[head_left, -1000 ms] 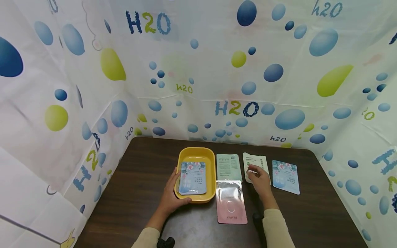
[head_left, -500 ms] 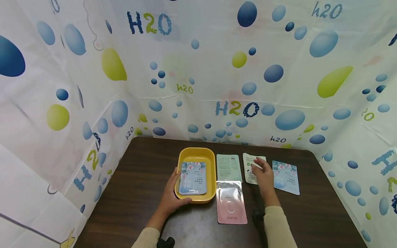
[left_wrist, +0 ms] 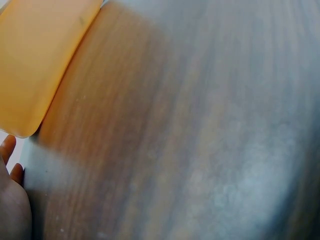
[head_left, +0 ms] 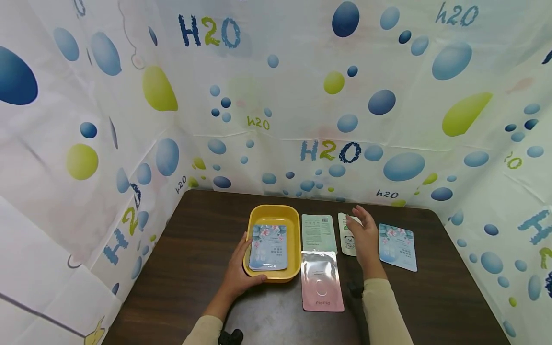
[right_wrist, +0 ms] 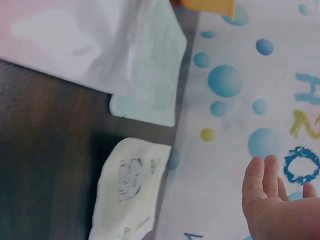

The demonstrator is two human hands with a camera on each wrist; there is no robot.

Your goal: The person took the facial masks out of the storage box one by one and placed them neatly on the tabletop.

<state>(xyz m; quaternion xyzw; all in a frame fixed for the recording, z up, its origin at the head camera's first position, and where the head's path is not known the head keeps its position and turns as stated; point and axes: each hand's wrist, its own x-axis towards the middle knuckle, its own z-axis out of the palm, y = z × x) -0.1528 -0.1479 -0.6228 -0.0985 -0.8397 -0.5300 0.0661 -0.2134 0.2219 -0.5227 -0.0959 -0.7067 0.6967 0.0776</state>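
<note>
On dark table [head_left: 202,244]: gripping yellow tray [head_left: 293,230] with left fingers [head_left: 239,249]; with right fingers [right_wrist: 254,182] relaxed, empty near white packet [head_left: 348,241], likely arranging, next needing pinch.

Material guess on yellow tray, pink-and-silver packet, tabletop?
Yellow tray: likely molded plastic, smooth; rounded corners, uniform color.
Pink-and-silver packet: probably foil or metallized film, glossy; mirror-like silver end.
Tabletop: wood or wood-look laminate, low sheen; dark grain streaks. Can't tell which.
</note>
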